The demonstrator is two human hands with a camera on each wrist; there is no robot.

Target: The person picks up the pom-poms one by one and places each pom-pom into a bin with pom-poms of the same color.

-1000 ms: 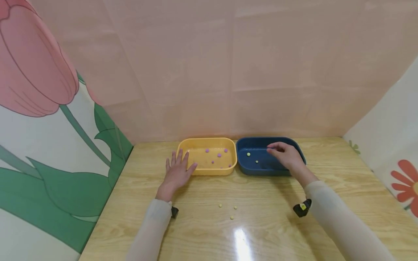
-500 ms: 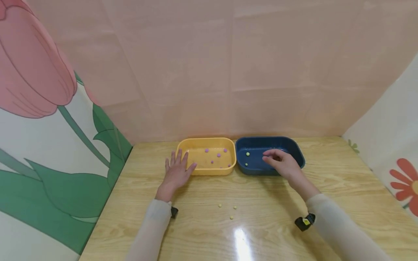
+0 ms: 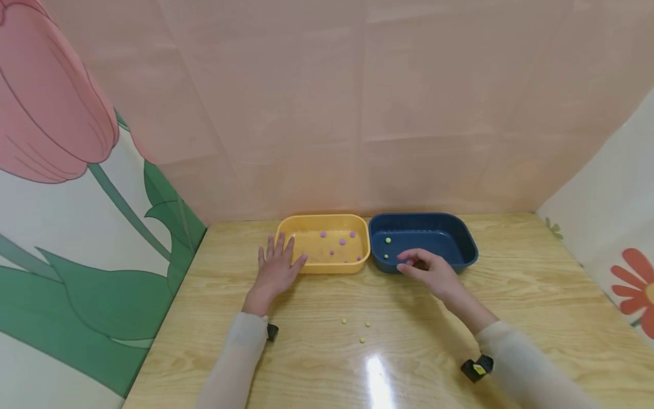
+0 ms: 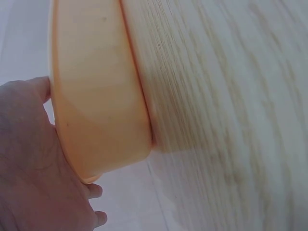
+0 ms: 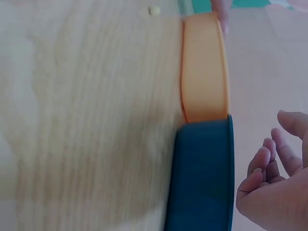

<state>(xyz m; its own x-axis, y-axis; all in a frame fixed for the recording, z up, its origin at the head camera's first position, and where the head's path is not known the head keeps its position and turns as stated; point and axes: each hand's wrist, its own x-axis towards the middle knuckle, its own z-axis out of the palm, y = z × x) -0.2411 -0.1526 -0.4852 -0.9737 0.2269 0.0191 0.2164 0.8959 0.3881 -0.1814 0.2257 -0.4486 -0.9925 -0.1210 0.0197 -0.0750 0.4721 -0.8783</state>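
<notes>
My left hand (image 3: 276, 271) rests on the left end of the yellow bin (image 3: 327, 268) with its fingers spread over the rim. In the left wrist view, that hand (image 4: 36, 159) lies against the bin's rim. Over the front rim of the navy blue bin (image 3: 452, 247) is my right hand (image 3: 431, 275), fingers loosely bent. The right wrist view shows its thumb (image 5: 293, 122) apart from the fingers, and no thing appears between them. Two small yellow-green balls (image 3: 388, 240) lie in the blue bin's left part. Several purple balls (image 3: 342, 242) are in the yellow bin.
Three small yellow balls (image 3: 362, 339) lie on the wooden table (image 3: 306, 363) in front of the bins. The bins stand side by side against a pink backdrop (image 3: 306, 113). A flower-printed sheet (image 3: 76, 238) hangs at the left.
My right hand has moved left and nearer to me, from inside the blue bin to its front rim. One ball in that bin has rolled left. My left hand stays put.
</notes>
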